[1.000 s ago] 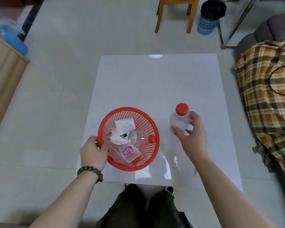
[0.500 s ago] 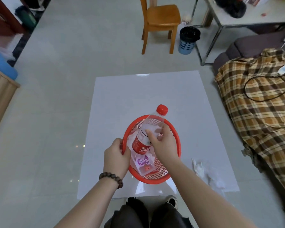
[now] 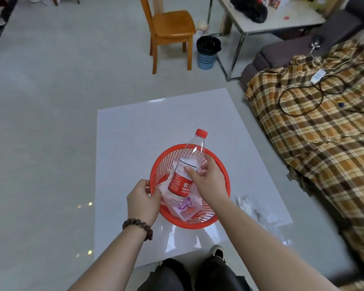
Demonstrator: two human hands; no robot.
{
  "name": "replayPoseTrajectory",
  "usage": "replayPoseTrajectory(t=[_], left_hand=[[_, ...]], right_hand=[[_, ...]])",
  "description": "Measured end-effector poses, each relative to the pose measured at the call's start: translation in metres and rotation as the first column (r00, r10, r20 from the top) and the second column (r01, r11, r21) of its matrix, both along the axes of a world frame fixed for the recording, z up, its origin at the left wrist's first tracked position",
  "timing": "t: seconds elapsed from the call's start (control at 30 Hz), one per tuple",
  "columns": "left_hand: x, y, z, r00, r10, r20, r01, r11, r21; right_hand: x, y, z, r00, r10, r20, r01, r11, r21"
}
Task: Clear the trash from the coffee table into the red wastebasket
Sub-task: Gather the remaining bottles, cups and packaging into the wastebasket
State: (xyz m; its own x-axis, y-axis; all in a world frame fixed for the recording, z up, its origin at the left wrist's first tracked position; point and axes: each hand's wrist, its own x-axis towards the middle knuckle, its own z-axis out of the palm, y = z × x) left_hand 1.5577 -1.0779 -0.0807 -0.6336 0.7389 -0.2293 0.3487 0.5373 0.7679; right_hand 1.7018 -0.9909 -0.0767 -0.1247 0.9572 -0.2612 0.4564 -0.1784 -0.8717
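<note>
The red wastebasket [image 3: 221, 164] stands on the white coffee table [image 3: 135, 133], near its front edge. My left hand [image 3: 142, 201] grips the basket's left rim. My right hand [image 3: 208, 181] holds a clear plastic bottle [image 3: 187, 164] with a red cap and red label, tilted over the basket with its base inside. Under it lie a purple-printed plastic wrapper [image 3: 186, 204] and white tissue. Crumpled white tissues [image 3: 254, 208] lie on the table to the right of the basket.
A plaid-covered sofa [image 3: 324, 127] with cables runs along the right. Beyond the table stand a wooden chair [image 3: 170, 28], a blue bin with a black liner [image 3: 207, 52] and a metal-legged side table [image 3: 267, 19]. My knees sit below the table's front edge.
My right hand lifted the bottle off the table's right part and brought it left, over and into the basket. The view tilted up and the tissues came into sight.
</note>
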Motion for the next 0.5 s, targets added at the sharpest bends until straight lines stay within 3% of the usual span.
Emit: replayPoseTrajectory(t=[0.13,0.3,0.4,0.5], left_hand=[[0.002,0.014,-0.006,1.000,0.015,0.003,-0.014,0.999,-0.045],[0.021,0.027,-0.015,0.999,0.039,-0.035,-0.041,0.996,-0.081],[0.039,0.035,-0.021,0.996,0.081,-0.024,-0.083,0.993,-0.085],[0.061,0.039,-0.029,0.988,0.151,-0.031,-0.153,0.985,-0.081]], right_hand=[[0.039,0.006,-0.006,0.993,-0.068,0.092,0.062,0.996,0.070],[0.116,0.010,-0.040,0.966,-0.159,0.203,0.161,0.987,0.007],[0.166,0.019,-0.070,0.939,-0.110,0.326,0.137,0.988,-0.063],[0.210,0.029,-0.103,0.891,0.044,0.452,0.014,0.992,-0.126]])
